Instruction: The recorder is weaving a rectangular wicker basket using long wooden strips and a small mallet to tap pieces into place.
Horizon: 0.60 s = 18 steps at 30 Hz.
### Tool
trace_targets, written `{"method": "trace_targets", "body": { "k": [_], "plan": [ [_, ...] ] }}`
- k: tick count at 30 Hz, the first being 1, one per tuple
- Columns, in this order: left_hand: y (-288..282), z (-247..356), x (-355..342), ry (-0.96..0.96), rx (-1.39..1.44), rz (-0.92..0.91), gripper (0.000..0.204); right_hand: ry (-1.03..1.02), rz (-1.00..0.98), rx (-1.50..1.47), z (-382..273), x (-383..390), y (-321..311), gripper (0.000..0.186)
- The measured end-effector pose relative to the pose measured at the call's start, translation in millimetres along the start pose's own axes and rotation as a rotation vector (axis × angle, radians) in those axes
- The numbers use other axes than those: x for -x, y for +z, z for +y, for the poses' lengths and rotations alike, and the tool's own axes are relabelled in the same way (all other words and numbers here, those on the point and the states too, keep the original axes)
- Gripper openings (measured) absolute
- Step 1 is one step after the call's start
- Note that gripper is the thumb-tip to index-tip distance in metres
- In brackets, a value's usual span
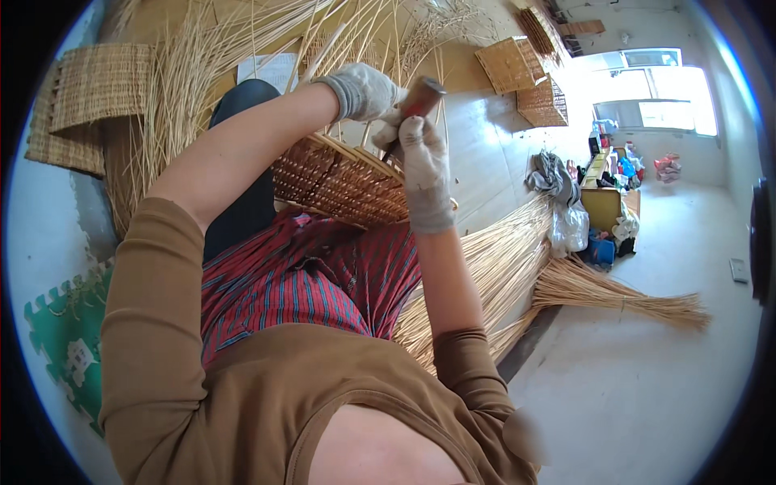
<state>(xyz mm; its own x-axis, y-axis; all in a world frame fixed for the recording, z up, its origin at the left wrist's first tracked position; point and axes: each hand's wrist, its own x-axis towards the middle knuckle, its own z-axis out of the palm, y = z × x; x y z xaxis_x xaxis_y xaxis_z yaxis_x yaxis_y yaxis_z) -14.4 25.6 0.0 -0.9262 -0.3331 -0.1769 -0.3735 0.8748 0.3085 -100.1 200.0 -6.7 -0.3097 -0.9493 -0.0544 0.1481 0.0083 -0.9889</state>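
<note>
Right hand (426,155) knit-gloved, gripping cylindrical brown tool (423,97), coarse woven basket (335,182)

**Rough Weave, Matt Knit**

Gloves (428,174) of matt knitted cloth meet a smooth-looking tool (422,99) at twelve o'clock, wood or metal unclear. At eleven, a basket (343,182) shows rough plant-fibre weave with a slight sheen. Dry straw (174,121) bristles at ten; a striped skirt (283,299) of creased, matt cloth at eight. Glossy, crinkled plastic marks a bag (571,229) at three, a smooth, faintly shiny floor (630,388) at four.
</note>
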Motion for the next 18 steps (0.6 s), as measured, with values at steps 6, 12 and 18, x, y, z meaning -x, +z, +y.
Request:
{"method": "trace_targets", "body": {
  "k": [6,12,18],
  "plan": [
    [9,-3,-4,0.011,0.013,-0.009,0.064,-0.501,0.228,-0.484,-40,5,-39,0.045],
    [12,-7,-8,0.047,0.015,0.01,0.062,0.108,0.096,0.479,-122,51,-32,0.029],
    [14,-5,-7,0.048,0.045,0.013,0.05,-0.555,0.416,0.765,-168,86,26,0.025]
  ]
}}
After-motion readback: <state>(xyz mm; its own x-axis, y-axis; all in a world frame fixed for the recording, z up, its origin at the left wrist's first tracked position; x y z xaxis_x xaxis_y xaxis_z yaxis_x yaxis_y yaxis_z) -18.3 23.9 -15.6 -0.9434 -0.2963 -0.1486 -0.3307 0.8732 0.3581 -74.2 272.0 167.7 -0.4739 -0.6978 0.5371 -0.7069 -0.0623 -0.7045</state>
